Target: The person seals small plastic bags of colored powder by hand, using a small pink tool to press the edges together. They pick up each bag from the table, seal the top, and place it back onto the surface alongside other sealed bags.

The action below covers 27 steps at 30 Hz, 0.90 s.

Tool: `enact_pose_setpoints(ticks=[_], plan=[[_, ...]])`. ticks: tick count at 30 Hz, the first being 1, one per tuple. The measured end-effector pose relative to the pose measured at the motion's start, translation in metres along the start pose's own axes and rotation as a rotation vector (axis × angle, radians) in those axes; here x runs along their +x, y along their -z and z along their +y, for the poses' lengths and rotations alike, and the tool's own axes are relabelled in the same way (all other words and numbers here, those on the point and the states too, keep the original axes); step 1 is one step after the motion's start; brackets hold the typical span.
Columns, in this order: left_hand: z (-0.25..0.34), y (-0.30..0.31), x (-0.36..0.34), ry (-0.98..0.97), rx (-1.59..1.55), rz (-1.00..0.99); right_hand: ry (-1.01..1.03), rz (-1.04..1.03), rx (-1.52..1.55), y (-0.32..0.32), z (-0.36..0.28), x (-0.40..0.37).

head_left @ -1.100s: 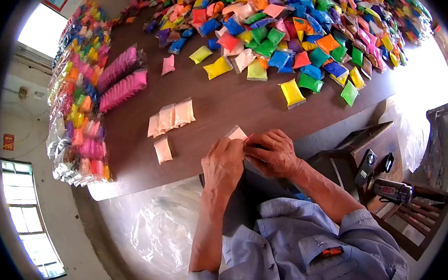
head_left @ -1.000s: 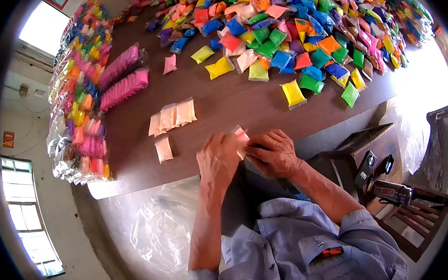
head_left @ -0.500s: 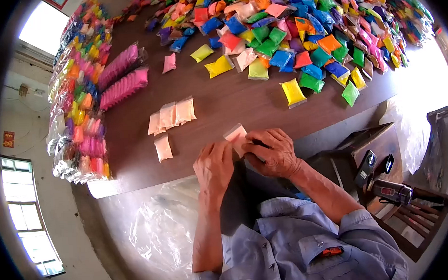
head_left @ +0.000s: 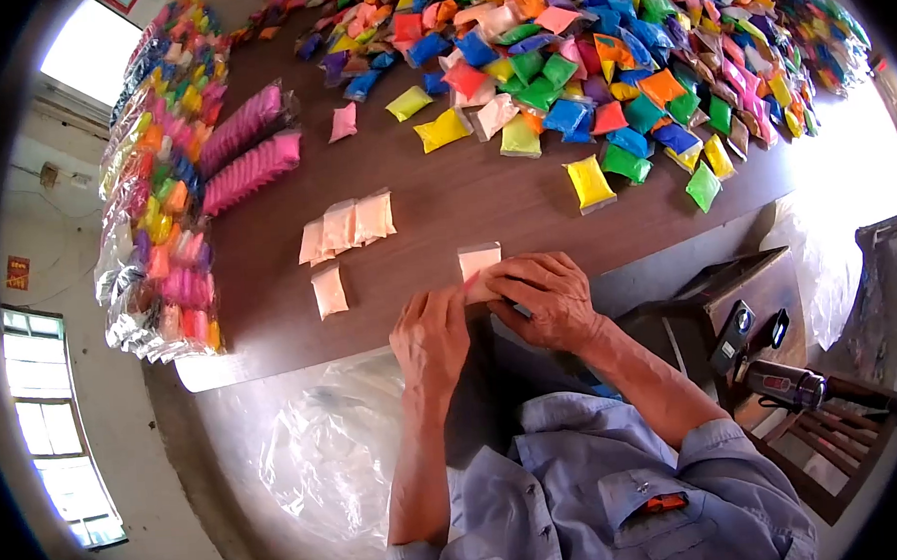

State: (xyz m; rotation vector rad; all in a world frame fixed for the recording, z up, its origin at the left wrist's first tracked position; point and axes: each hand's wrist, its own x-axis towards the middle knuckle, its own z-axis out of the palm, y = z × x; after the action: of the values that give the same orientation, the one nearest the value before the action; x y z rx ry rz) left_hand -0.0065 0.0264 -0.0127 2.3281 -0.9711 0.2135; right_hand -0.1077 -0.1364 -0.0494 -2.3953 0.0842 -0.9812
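Note:
A small clear packet with peach-coloured filling (head_left: 480, 260) is at the table's near edge, between my two hands. My left hand (head_left: 429, 339) pinches its lower left side, fingers bunched together. From the other side my right hand (head_left: 544, 298) has thumb and fingers closed on the packet's lower right part and hides some of it. A reddish-pink line crosses the packet just above the fingers. To the left, a row of similar peach packets (head_left: 340, 226) lies overlapping on the brown table (head_left: 420, 196), and one single peach packet (head_left: 329, 290) lies nearer to me.
A large heap of coloured packets (head_left: 559, 70) covers the back and right of the table. Two rows of pink packets (head_left: 254, 173) lie at left beside stacked bundles of mixed packets (head_left: 170, 202). A wooden stool (head_left: 836, 433) with a flask (head_left: 785, 383) stands at right.
The held packet has turned from tilted to nearly upright, and more of its peach filling shows above my fingers. My hands stay in nearly the same place.

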Motion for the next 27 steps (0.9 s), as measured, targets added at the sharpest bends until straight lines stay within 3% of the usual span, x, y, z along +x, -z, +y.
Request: enact_pose_setpoints(ticks=[9,11,21,27], plan=[[-0.002,0.005,-0.003,0.063,-0.054,0.021,0.0,-0.011,-0.001,0.0,0.0,0.0],[0.0,0.004,-0.009,-0.013,-0.097,0.0,0.031,-0.001,0.002,0.002,-0.002,0.004],[-0.01,-0.001,0.011,0.027,-0.001,-0.007,-0.009,-0.004,0.002,-0.001,-0.003,0.002],[-0.018,-0.003,0.009,0.075,-0.204,0.056,-0.04,-0.026,0.052,0.004,0.001,0.02]])
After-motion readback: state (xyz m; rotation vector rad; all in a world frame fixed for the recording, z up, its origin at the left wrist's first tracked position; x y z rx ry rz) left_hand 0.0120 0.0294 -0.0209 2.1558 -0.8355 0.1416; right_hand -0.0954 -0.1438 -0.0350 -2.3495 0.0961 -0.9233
